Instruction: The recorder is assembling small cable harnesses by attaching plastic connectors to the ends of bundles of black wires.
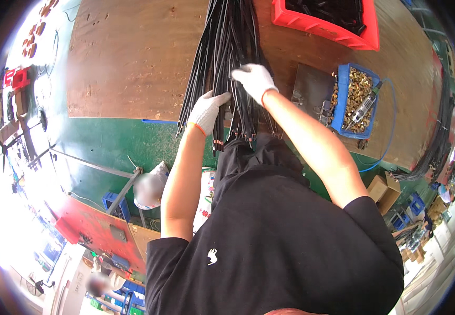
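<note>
A thick bundle of long black cables point(230, 37) lies across the table, its cut ends hanging over the near edge with copper-coloured tips. My left hand point(209, 111), in a white knit glove with an orange cuff, closes on cables at the bundle's left side, close to the table edge. Slightly farther away and to the right, my right hand point(256, 83) wears the same kind of glove. Its fingertips are pinched together on cables in the upper middle of the bundle; the exact strand is hard to make out.
The brown wooden table point(133, 63) ends just before my body. A red bin point(322, 32) of black parts stands far right. Nearer, a blue tray point(343, 100) holds brass-coloured fittings, with a power driver point(363, 111) on top and a blue hose point(394, 113). Other people are at lower left.
</note>
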The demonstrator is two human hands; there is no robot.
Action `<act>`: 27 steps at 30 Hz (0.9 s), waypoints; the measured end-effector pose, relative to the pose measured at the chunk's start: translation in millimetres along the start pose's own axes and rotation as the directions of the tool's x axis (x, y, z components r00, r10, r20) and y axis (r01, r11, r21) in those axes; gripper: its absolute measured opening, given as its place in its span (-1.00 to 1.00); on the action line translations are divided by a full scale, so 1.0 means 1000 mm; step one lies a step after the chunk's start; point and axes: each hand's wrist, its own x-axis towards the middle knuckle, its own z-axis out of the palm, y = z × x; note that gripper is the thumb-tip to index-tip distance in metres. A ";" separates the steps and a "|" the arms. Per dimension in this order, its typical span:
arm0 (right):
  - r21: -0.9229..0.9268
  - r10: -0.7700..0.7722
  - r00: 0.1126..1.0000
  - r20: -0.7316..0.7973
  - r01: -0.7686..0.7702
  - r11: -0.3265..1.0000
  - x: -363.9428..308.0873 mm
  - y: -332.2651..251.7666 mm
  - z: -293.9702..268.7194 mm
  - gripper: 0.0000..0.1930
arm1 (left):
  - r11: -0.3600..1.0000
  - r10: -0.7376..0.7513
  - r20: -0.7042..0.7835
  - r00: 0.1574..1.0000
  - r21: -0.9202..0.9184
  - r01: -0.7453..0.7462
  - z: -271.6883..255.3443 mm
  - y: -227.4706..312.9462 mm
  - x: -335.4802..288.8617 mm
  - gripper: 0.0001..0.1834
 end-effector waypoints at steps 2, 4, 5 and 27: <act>0.267 0.062 0.996 -0.057 -0.044 0.963 0.015 -0.002 0.003 -0.63 | 1.000 -0.013 -0.008 1.000 0.002 0.013 0.001 0.006 -0.004 -0.78; 0.579 0.198 0.979 0.043 -0.186 0.794 0.018 -0.022 0.000 -0.72 | 0.998 -0.022 -0.002 1.000 -0.050 0.022 -0.007 0.001 -0.005 -0.79; 0.724 0.244 0.964 0.104 -0.241 0.646 0.020 -0.022 -0.005 -0.77 | 0.998 -0.021 -0.003 1.000 -0.057 0.020 -0.007 0.000 -0.003 -0.79; 0.651 0.122 0.976 0.178 -0.210 0.729 -0.082 0.013 -0.024 -0.71 | 0.962 -0.059 0.143 0.988 -0.255 0.094 0.010 -0.013 0.008 -0.76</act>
